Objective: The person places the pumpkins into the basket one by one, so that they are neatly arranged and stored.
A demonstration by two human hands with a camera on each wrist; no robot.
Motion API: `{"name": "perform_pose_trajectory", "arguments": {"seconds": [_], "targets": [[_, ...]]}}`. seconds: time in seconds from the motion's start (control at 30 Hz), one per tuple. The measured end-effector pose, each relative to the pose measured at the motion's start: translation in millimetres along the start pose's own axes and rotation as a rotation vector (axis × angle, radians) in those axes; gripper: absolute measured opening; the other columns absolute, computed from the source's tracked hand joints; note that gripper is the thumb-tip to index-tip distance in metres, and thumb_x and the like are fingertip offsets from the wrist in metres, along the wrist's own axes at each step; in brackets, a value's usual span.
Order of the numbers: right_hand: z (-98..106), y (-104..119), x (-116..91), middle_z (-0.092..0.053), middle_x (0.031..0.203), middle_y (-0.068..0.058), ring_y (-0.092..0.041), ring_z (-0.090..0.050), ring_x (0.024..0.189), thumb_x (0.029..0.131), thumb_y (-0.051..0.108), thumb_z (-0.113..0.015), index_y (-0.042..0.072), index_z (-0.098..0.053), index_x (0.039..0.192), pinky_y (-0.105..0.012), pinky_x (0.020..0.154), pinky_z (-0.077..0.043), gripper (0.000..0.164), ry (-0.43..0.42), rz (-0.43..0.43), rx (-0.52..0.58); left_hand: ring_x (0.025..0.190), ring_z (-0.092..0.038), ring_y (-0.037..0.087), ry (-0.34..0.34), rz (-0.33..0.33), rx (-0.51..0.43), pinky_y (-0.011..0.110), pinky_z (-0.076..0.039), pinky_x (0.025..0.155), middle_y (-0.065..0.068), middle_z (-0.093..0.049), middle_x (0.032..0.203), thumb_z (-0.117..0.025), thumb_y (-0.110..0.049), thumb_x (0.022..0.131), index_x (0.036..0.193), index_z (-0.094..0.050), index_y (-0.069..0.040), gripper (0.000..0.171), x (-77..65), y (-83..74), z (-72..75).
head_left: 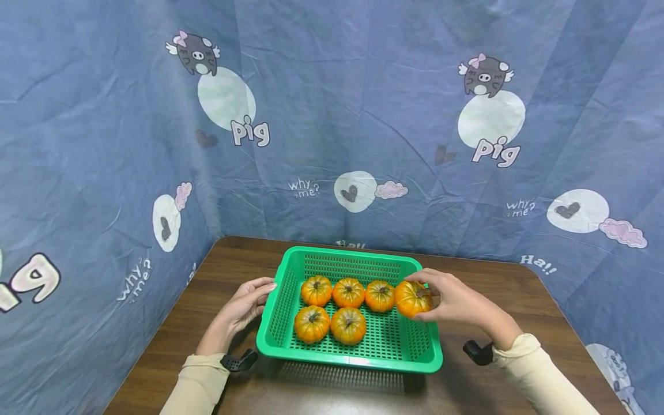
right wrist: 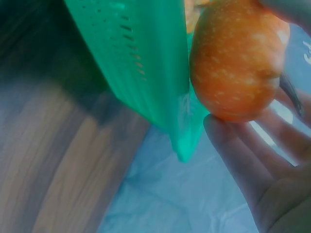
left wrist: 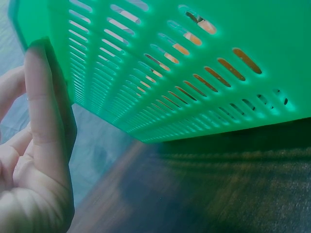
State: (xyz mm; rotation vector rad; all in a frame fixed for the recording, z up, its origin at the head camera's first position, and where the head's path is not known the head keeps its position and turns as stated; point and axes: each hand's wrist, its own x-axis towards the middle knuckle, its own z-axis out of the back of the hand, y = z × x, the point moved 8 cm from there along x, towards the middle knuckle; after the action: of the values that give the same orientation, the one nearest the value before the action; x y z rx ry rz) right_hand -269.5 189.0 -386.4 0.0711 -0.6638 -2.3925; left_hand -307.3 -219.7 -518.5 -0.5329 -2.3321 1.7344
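My right hand (head_left: 456,302) grips a small orange pumpkin (head_left: 412,298), with the thumb on its near side and fingers on its far side. That pumpkin is at the right end of a green plastic basket (head_left: 353,362), overlapping the right wall in the head view. In the right wrist view the pumpkin (right wrist: 238,63) sits between the fingertips, its dark stem toward the palm. My left hand (head_left: 244,305) holds the basket's left rim. The left wrist view shows its fingers (left wrist: 43,97) against the slotted wall. Several similar pumpkins (head_left: 349,293) lie in the basket in two rows.
The basket stands on a dark brown wooden table (head_left: 238,259). Blue printed cloth (head_left: 321,115) hangs behind the table and along its left side. A black wrist device (head_left: 240,361) is strapped to each forearm.
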Motion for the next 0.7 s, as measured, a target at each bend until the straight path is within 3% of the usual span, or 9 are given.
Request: {"name": "perform_pose_trajectory", "arguments": {"seconds": [0.17,0.4,0.7], "targets": [[-6,8,8,-0.066,0.136,-0.002,-0.02,-0.064,0.117,0.08,0.036,-0.089,0.016,-0.062,0.139,-0.029,0.084,-0.061,0.068,0.043,0.003,-0.053,0.085,-0.075,0.005,0.006,0.002,-0.019,0.018,-0.064,0.07,-0.004,-0.077,0.099,-0.049,-0.012,0.11,0.12,-0.063,-0.013,0.017,-1.1,-0.2,-0.4],[-15,20,21,-0.063,0.137,0.0,-0.01,-0.061,0.1,0.083,0.042,-0.086,0.021,-0.059,0.145,-0.03,0.079,-0.056,0.07,0.145,0.021,-0.116,0.086,-0.076,0.006,0.01,-0.001,-0.019,0.019,-0.064,0.071,-0.004,-0.077,0.1,-0.049,-0.012,0.11,0.121,-0.063,-0.013,0.017,-1.1,-0.8,-0.6],[-34,32,39,-0.068,0.136,-0.003,-0.02,-0.066,0.115,0.08,0.041,-0.089,0.013,-0.066,0.136,-0.037,0.091,-0.06,0.067,0.264,0.072,-0.184,0.088,-0.076,0.006,0.017,-0.003,-0.018,0.02,-0.064,0.073,-0.003,-0.077,0.101,-0.049,-0.012,0.111,0.122,-0.062,-0.012,0.018,-1.6,-2.4,-2.0]]}}
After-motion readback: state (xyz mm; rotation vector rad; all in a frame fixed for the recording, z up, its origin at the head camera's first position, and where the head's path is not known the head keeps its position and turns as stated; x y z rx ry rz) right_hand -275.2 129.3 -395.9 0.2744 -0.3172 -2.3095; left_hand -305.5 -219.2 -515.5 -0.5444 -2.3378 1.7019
